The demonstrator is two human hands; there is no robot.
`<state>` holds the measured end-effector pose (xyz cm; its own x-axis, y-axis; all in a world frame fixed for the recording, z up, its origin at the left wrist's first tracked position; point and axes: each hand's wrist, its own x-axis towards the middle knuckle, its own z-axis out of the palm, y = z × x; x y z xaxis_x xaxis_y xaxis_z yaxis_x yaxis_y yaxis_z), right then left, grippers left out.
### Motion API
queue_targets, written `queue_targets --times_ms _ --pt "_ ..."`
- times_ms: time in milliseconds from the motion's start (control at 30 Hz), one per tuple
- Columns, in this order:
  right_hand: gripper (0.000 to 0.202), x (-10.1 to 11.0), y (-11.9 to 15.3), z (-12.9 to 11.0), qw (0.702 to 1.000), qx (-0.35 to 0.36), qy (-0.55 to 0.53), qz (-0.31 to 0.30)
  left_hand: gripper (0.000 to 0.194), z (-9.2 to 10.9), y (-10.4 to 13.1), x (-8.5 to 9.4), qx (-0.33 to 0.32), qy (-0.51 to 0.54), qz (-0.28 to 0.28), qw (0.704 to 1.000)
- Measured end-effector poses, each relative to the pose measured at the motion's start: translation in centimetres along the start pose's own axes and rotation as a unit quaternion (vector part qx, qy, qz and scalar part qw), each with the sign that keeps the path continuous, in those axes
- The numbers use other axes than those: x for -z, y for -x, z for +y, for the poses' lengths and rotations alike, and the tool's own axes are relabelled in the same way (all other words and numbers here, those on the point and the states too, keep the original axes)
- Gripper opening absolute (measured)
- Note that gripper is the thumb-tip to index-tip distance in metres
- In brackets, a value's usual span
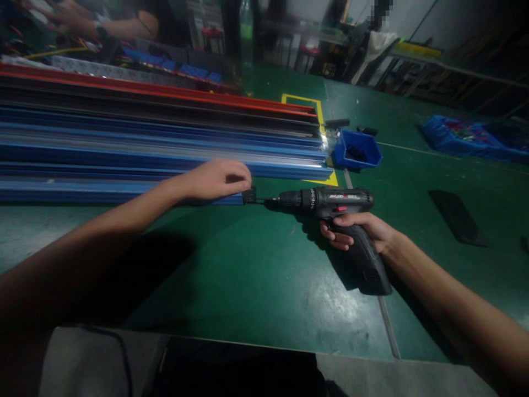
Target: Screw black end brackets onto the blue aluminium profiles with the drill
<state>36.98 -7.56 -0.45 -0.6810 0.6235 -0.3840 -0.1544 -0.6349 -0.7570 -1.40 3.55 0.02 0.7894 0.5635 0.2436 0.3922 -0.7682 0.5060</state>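
- Drill (336, 197): likely heavy, best held by its handle (366, 264).
- Over the table (256, 264), it is gripped by the closed right hand (372, 227).
- The near blue bar (229, 200) is touched by the curled left hand (215, 179); its grip cannot be told.

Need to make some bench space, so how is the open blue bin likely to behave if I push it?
The blue bin has straight walls, so it is probably stiff. It looks low and broad, so it should slide rather than tip on the shiny green tabletop. The dark contents may shift inside.
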Motion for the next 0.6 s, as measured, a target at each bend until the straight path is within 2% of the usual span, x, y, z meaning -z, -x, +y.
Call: queue_targets --times_ms 600 --pt "0.016 0.04 0.03 0.02 1.0 0.005 0.013 0.001 0.032 -0.22 0.02 -0.04 -0.005 -0.003 -0.002 1.0"
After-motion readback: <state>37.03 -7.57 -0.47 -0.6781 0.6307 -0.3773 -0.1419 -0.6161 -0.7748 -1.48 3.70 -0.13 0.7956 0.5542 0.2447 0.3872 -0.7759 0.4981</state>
